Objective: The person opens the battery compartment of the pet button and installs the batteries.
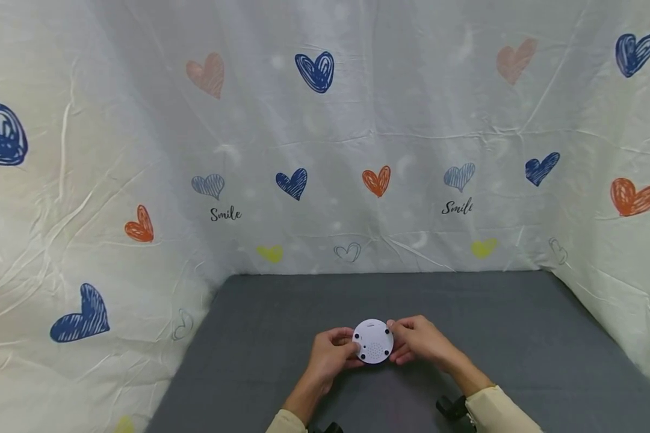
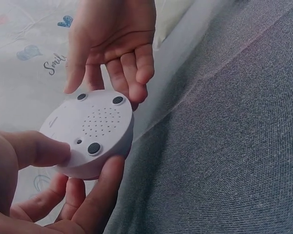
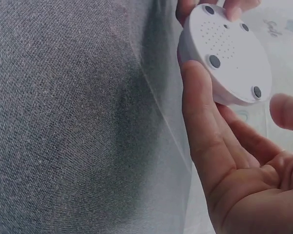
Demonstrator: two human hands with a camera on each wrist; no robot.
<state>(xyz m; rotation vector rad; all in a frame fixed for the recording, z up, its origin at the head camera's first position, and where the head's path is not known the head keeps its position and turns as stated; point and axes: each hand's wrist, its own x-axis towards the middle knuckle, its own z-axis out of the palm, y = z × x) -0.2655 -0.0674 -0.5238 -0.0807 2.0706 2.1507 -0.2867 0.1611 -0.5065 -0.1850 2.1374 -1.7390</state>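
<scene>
A round white device (image 1: 374, 341) is held above the table, its flat underside turned up toward the head camera. In the left wrist view the device (image 2: 71, 124) shows dark round feet, a patch of small holes and a small dark hole. My left hand (image 1: 327, 355) grips its left edge, thumb on the underside and fingers beneath. At the opposite edge is my right hand (image 1: 422, 340), its fingers fairly straight. In the right wrist view an index fingertip (image 3: 196, 73) touches the rim, while the thumb (image 3: 285, 112) stands apart from it. The device's other face is hidden.
A dark grey cloth covers the table (image 1: 281, 307). White curtains (image 1: 336, 132) printed with hearts and "Smile" stand behind and at both sides. A black wrist-worn device (image 1: 451, 408) sits by the right sleeve (image 1: 498, 412).
</scene>
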